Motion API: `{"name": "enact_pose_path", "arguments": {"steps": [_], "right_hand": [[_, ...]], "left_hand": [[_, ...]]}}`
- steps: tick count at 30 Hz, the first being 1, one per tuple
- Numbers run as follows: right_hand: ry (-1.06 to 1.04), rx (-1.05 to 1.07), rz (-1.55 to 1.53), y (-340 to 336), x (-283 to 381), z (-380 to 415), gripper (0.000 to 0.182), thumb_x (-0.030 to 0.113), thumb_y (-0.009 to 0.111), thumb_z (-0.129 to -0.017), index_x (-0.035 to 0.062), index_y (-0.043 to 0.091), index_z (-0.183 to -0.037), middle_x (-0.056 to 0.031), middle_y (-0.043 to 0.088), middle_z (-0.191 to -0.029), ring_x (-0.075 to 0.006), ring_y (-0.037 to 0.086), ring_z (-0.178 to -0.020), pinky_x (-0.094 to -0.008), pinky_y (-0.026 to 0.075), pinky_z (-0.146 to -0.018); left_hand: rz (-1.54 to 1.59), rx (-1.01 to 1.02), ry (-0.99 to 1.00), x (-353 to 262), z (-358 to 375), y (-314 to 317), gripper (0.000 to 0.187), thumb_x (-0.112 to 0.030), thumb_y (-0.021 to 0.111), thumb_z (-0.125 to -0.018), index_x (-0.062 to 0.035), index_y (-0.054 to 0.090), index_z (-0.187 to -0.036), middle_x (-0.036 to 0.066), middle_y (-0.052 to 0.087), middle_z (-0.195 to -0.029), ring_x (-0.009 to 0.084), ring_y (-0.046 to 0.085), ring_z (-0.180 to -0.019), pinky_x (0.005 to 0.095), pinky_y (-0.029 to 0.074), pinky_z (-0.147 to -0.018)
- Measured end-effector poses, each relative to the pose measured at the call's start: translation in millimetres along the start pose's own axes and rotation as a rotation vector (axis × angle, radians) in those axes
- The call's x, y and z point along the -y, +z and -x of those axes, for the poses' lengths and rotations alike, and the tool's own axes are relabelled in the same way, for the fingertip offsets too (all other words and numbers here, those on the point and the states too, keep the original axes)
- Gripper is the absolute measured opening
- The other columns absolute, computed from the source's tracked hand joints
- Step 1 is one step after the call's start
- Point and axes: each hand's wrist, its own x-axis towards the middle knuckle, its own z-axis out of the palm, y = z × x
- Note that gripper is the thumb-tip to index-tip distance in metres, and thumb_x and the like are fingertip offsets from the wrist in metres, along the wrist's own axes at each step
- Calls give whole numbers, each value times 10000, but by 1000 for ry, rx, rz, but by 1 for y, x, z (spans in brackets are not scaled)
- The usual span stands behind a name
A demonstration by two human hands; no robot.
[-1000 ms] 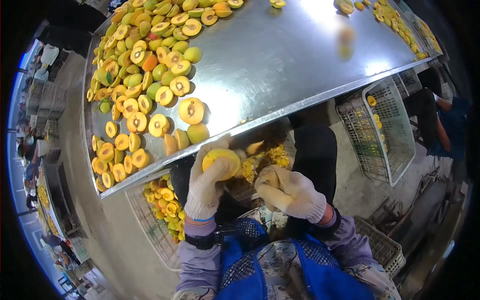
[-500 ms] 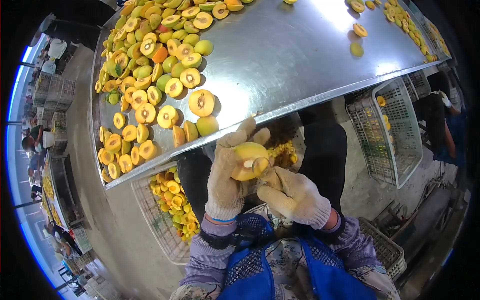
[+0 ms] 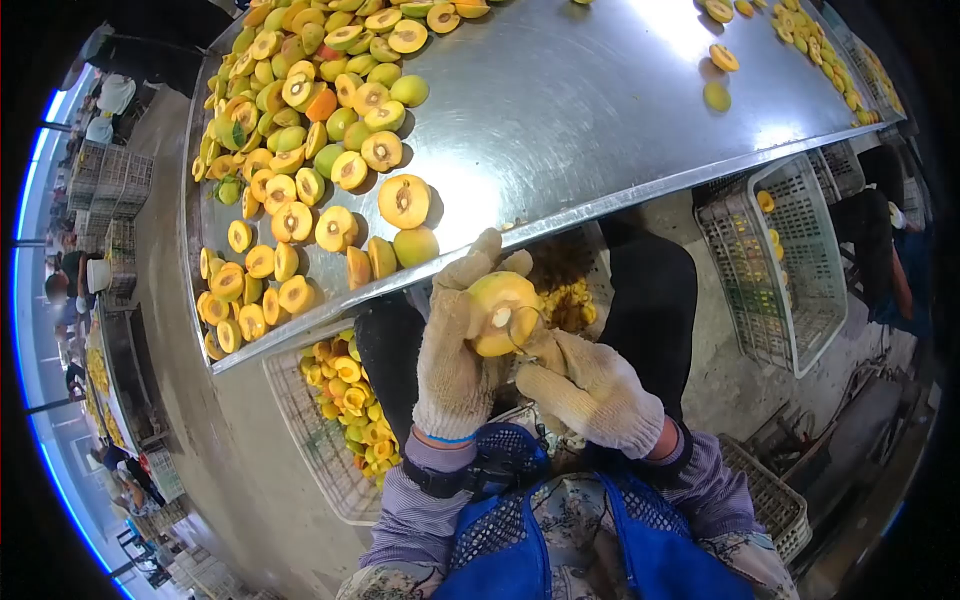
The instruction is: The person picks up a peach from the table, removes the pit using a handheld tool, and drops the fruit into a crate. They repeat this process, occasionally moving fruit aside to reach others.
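Observation:
My left hand (image 3: 455,350), in a knitted glove, holds a halved yellow-green fruit (image 3: 498,312) with its cut face and pale centre turned up. My right hand (image 3: 595,390), gloved too, is closed on a small tool with a thin curved metal loop (image 3: 522,325), which lies against the cut face. Both hands are just below the edge of a metal table (image 3: 560,120), over my lap. On the table's left side is a large pile of halved fruits (image 3: 290,223).
A crate of cut fruit (image 3: 325,455) stands below the table at left. Yellow pieces lie in a container (image 3: 570,305) between my knees. At right are a grey crate (image 3: 820,290) and a person's dark-clothed leg (image 3: 862,235). Other people and stacked crates (image 3: 110,180) appear at far left.
The fruit in my left hand has tilted and turned slightly, so its cut face shows rounder. The loop has shifted a little across it. Far right, the other person's gloved hand has moved.

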Motion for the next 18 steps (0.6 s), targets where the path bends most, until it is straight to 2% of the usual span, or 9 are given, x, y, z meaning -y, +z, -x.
{"name": "enact_pose_path", "arguments": {"steps": [1, 3, 4, 7, 9, 10, 12, 16, 18], "right_hand": [[2, -1, -2, 0, 1, 1, 187, 231, 663, -875, 86, 618, -983, -72, 587, -718, -218, 611, -621, -323, 494, -524], [390, 72, -318, -4, 10, -4, 180, 201, 645, -887, 92, 632, -1030, -74, 590, -766, -213, 606, -607, -312, 503, -533], [391, 71, -319, -2, 7, -3, 180, 201, 645, -887, 92, 632, -1030, -74, 590, -766, -213, 606, -607, -312, 503, -533], [16, -13, -59, 1, 2, -2, 193, 216, 629, -903, 80, 634, -1040, -77, 589, -734, -213, 599, -582, -300, 498, -533], [489, 122, -561, -8, 13, -7, 207, 249, 616, -915, 59, 630, -997, -63, 589, -700, -178, 586, -561, -285, 469, -511], [490, 121, -563, -11, 17, -10, 207, 249, 616, -915, 59, 630, -997, -63, 589, -700, -178, 586, -561, -285, 469, -511], [836, 255, -806, -17, 24, -13, 219, 263, 586, -936, 49, 623, -965, -34, 599, -713, -132, 583, -592, -270, 439, -499], [880, 356, -1106, -23, 25, -9, 207, 249, 552, -953, 54, 620, -953, -12, 600, -770, -91, 566, -650, -245, 430, -527], [751, 263, -1152, -23, 23, -5, 208, 249, 542, -954, 54, 613, -934, -14, 586, -750, -85, 542, -651, -230, 431, -565]], "left_hand": [[-15, -18, 32, 1, 1, 3, 607, -400, 517, -962, 67, 410, -1334, 215, 433, -1411, 315, 531, -1221, 365, 563, -878], [-32, -36, 60, 0, 3, 4, 614, -411, 503, -969, 63, 401, -1347, 214, 430, -1417, 321, 530, -1223, 374, 569, -863], [-14, -10, 45, -1, 3, 4, 536, -377, 512, -972, 23, 418, -1316, 220, 415, -1425, 325, 517, -1237, 393, 546, -907], [-12, 31, 66, 1, 5, 5, 444, -346, 517, -976, -15, 438, -1262, 232, 397, -1432, 329, 501, -1256, 418, 513, -958], [-30, 46, 102, 5, 8, 9, 431, -348, 513, -977, -14, 442, -1240, 238, 395, -1432, 327, 498, -1261, 424, 503, -966], [-15, 38, 140, 6, 11, 13, 383, -301, 505, -979, -13, 449, -1225, 239, 423, -1405, 324, 521, -1232, 420, 497, -964], [1, 34, 172, 3, 13, 19, 336, -255, 496, -981, -12, 456, -1210, 239, 451, -1379, 320, 545, -1202, 416, 490, -961], [-264, 74, 78, -14, 13, 26, 246, -88, 466, -951, -3, 491, -1180, 213, 548, -1263, 273, 623, -1040, 356, 505, -895], [-331, 84, 58, -12, 9, 28, 238, -45, 461, -936, 4, 509, -1164, 205, 573, -1227, 255, 637, -989, 337, 508, -871]]}}
